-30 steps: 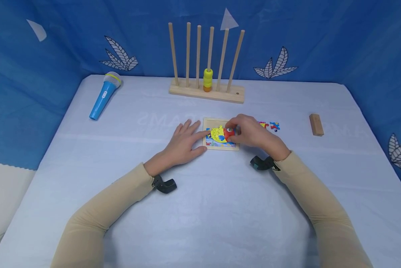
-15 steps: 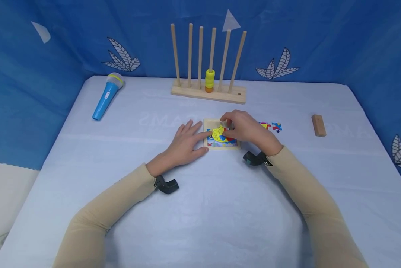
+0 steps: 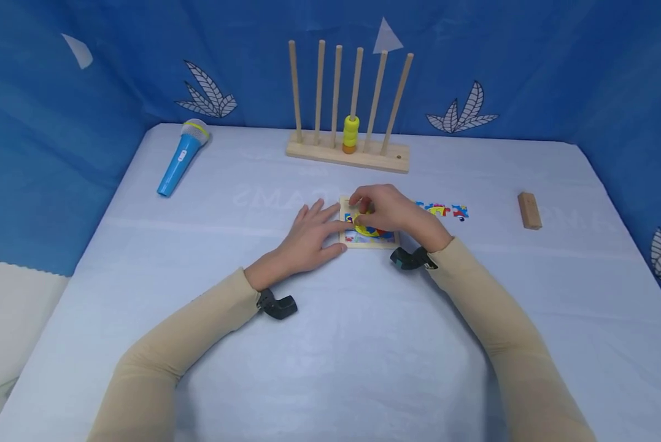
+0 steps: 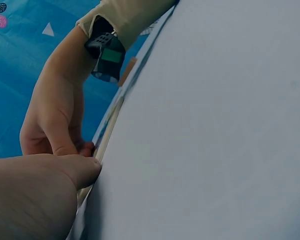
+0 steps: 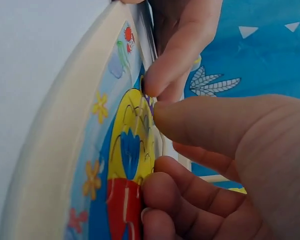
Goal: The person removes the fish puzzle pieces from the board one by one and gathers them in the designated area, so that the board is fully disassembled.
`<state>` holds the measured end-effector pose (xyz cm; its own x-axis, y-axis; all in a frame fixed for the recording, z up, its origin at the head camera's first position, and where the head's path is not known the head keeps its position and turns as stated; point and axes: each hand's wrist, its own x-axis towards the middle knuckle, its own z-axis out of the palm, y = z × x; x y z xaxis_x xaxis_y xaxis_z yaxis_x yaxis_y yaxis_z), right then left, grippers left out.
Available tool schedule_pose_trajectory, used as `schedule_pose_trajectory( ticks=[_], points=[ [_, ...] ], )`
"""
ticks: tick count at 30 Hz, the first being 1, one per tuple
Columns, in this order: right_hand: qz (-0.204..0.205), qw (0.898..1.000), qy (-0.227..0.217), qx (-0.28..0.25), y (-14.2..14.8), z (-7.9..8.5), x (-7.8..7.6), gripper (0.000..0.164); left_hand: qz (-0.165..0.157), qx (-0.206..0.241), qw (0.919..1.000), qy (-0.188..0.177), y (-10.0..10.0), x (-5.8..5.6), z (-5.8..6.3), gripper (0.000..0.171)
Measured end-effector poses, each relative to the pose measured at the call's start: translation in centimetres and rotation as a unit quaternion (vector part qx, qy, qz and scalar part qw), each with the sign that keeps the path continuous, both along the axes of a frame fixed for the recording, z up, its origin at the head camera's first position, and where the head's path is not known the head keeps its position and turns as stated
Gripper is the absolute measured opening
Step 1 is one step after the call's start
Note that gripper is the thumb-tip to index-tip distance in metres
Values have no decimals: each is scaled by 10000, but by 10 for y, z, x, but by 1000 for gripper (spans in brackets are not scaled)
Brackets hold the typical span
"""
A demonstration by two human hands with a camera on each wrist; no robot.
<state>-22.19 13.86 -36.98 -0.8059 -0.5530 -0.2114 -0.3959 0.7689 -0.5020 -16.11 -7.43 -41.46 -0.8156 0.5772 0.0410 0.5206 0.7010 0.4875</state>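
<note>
A small wooden tray puzzle (image 3: pixel 370 244) with a yellow and red fish picture lies in mid-table. My left hand (image 3: pixel 310 242) is spread flat at its left side, forefinger on the picture and thumb at the frame's lower left corner. In the right wrist view that forefinger (image 5: pixel 167 70) touches near the fish's tail. My right hand (image 3: pixel 388 212) bends over the upper part of the puzzle, thumb and fingers pinching a puzzle piece (image 5: pixel 160 142) close above the fish; most of the piece is hidden. Several loose puzzle pieces (image 3: pixel 437 210) lie right of the frame.
Behind the puzzle stands a wooden peg rack (image 3: pixel 347 157) with yellow and orange beads (image 3: pixel 350 132) on one peg. A blue toy microphone (image 3: pixel 180 161) lies at the back left, a wooden block (image 3: pixel 529 210) at the right. Blue cloth (image 3: pixel 264 73) hangs behind the table.
My right hand has moved left across the puzzle, from the red part of the fish toward the yellow tail side. More of the loose pieces now show. The left hand stays in place.
</note>
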Motion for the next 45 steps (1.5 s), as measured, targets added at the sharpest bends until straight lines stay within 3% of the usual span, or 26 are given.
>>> schedule_pose_trajectory(
  ticks=[5, 12, 19, 31, 38, 45],
  points=[
    [158, 9998, 40, 98, 0, 0, 2, 39, 9, 30, 10000, -23, 0, -1, 0, 40],
    [197, 9997, 31, 155, -3, 1, 5, 30, 8, 49, 10000, -45, 0, -1, 2, 38],
    [263, 9994, -118, 209, -6, 4, 4, 45, 17, 82, 10000, -31, -1, 0, 3, 38],
    [355, 9992, 96, -125, -8, 3, 7, 33, 30, 154, 9999, -1, -1, 0, 2, 37],
    [356, 9980, -18, -529, -2, -1, 7, 21, 39, 193, 9998, -3, 0, 1, 2, 37],
    [194, 9979, -114, -606, 1, -2, 7, 12, 17, 160, 9999, -30, 1, 1, 1, 38]
  ],
)
